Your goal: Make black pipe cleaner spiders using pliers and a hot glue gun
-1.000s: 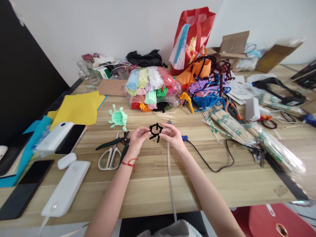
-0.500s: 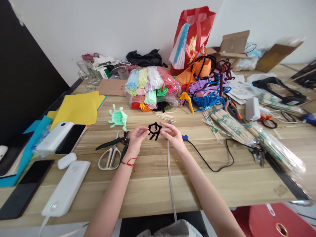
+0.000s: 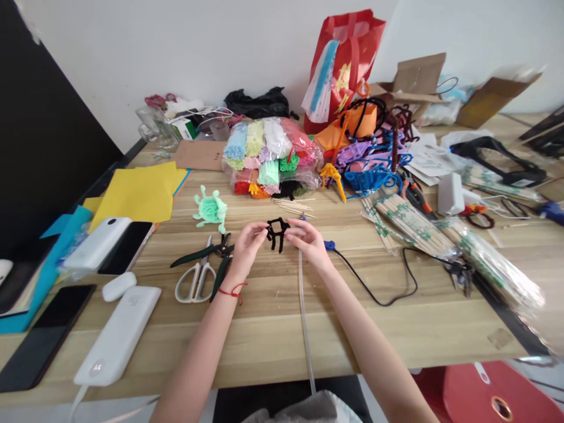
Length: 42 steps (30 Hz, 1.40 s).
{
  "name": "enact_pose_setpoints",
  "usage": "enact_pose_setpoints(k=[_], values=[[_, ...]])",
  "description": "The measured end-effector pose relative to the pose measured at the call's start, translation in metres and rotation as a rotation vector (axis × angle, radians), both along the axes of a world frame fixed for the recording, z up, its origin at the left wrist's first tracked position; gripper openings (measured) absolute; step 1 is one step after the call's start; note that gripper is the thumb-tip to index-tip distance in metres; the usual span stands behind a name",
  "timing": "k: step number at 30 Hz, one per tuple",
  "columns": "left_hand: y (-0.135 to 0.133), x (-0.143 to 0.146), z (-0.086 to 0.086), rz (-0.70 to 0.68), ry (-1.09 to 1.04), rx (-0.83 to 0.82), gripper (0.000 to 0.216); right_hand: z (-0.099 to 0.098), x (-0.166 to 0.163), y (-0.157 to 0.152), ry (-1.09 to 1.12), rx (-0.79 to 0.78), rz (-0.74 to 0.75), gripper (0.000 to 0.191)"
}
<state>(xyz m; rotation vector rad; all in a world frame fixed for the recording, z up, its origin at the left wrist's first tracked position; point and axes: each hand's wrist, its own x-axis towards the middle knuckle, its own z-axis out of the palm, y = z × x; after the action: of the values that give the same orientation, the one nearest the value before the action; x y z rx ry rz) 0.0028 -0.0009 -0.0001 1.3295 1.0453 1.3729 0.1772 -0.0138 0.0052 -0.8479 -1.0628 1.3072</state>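
Between my two hands is a small black pipe-cleaner figure [image 3: 278, 221], bent into a ring with short legs hanging down. My left hand [image 3: 249, 242] pinches its left side with thumb and fingertips. On the other side, my right hand [image 3: 307, 238] grips the figure's right edge. A pale green pipe-cleaner turtle-like piece [image 3: 210, 210] lies to the left, beyond my left hand. White-handled scissors [image 3: 195, 282] and dark green pliers [image 3: 192, 257] rest just left of my left wrist.
A bag of coloured pipe-cleaner bundles [image 3: 271, 155] sits behind my hands. Thin sticks [image 3: 294, 207] lie before it. A blue-ended black cable [image 3: 381, 304] curves on the right near bagged sticks [image 3: 409, 226]. Phones and a white power bank [image 3: 118, 338] lie left.
The black figure has turned slightly between my fingers, its ring looking squarer now and its legs hanging straighter. My left hand has shifted slightly right.
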Motion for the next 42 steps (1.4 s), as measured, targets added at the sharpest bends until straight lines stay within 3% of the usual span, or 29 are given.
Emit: enact_pose_setpoints(k=[6,10,29,42], values=[[-0.0048,0.0003,0.0075,0.051,0.324,0.277,0.02,-0.0003,0.0003,0.0,-0.007,-0.012,0.035,0.043],[-0.0049,0.0011,0.0077,0.085,0.416,0.363,0.015,-0.0005,-0.0012,-0.0014,-0.028,0.003,0.062,0.043],[-0.0034,-0.0007,0.006,0.156,0.569,0.4,0.007,-0.0076,-0.0038,-0.003,-0.101,0.064,0.061,0.046],[-0.0037,0.0007,0.0025,0.093,0.511,0.351,0.01,-0.0083,-0.009,-0.0037,-0.258,0.186,-0.045,0.038]])
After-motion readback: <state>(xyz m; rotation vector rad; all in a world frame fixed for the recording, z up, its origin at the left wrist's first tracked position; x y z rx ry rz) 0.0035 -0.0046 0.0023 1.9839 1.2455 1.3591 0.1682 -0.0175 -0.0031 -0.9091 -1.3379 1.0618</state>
